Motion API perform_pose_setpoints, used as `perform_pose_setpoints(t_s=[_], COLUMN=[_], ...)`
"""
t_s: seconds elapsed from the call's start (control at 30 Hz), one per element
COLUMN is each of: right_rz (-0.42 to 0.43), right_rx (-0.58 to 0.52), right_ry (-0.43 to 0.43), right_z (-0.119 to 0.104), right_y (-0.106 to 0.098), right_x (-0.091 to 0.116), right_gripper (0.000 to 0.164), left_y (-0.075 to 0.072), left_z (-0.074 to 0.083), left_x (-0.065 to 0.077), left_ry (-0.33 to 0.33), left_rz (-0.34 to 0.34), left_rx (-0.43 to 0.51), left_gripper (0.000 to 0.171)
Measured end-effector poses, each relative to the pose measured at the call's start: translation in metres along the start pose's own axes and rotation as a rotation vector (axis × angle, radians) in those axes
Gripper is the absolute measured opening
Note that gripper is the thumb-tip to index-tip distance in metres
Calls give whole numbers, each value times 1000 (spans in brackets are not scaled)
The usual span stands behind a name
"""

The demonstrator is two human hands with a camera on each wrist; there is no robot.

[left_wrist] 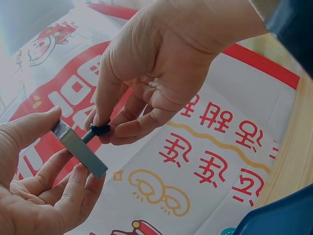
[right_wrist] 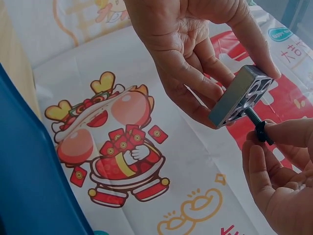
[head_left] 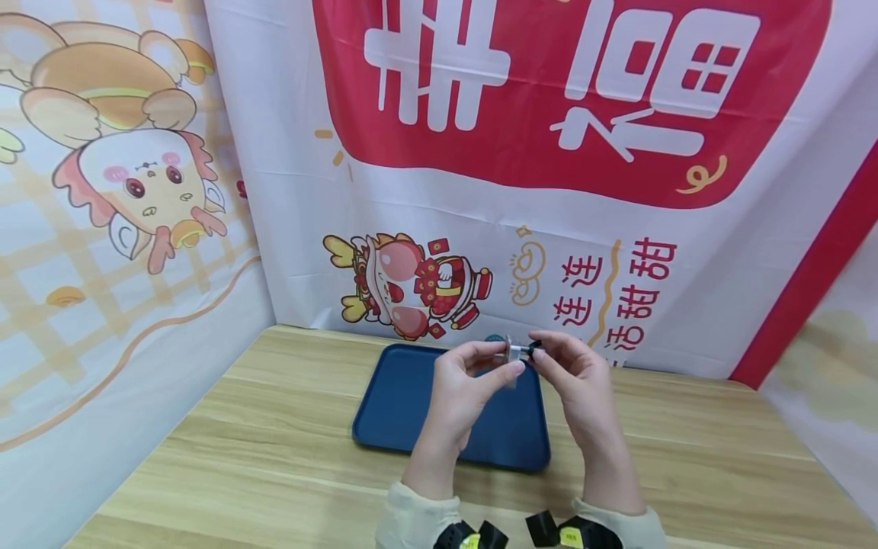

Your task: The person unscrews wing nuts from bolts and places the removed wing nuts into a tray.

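At the far left of the frame, I'm seeing a pale checked cloth [head_left: 137, 187] hanging, its cartoon creature showing upside down. Below it, the wood-grained table [head_left: 240, 427] is stretching across the lower part of the frame. Near the centre, a blue tray [head_left: 405, 404] is lying on the table, partly hidden behind the forearms, and a white banner [head_left: 446, 198] is hanging behind it, its dragon figure and red lettering turned sideways.

A cream sleeve [head_left: 414, 518] is coming up from the bottom centre, a black wrist device [head_left: 473, 540] sitting beside it. From there the left hand [head_left: 463, 385] is reaching upward, its thumb and fingers pinching a silvery metal block [left_wrist: 83, 152] by its edges; its other fingers are curving loosely beneath. The block is being held up in the air, just right of centre, in front of the tray's far edge. A threaded bolt [left_wrist: 88, 137] is sticking out of the block's hollowed face, pointing toward the right hand.

The right hand [head_left: 579, 377] is nearly closing at the fingertips, pinching a small black knob [left_wrist: 101, 129] at the bolt's outer end, so both hands are gripping the one joined piece. Farther right, a red stripe [head_left: 812, 278] is slanting down to the table's back edge.
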State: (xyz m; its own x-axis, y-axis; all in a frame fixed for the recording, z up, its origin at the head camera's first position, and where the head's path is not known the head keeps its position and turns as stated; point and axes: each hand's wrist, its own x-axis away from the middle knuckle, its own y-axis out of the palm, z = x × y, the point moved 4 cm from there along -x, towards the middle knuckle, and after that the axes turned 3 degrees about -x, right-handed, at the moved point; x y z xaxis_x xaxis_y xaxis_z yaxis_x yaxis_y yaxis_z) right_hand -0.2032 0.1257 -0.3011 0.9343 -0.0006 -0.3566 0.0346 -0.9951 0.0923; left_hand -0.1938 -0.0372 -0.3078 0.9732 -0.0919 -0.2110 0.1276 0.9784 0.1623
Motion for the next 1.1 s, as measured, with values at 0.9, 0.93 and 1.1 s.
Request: perform_pose_setpoints(t_s=[0.9,0.93,1.1], right_rz=[120,115,85], right_rx=[-168,-166,-158], right_ry=[166,166,140], right_z=[-2,-2,-3], right_y=[6,6,6], right_x=[3,3,3], right_gripper=[26,26,22], left_y=[0,0,-1], left_z=[0,0,1], left_x=[0,0,0], left_ry=[-2,-2,-3], left_rz=[6,6,6], left_rx=[-20,-21,-21], left_gripper=[34,34,34])
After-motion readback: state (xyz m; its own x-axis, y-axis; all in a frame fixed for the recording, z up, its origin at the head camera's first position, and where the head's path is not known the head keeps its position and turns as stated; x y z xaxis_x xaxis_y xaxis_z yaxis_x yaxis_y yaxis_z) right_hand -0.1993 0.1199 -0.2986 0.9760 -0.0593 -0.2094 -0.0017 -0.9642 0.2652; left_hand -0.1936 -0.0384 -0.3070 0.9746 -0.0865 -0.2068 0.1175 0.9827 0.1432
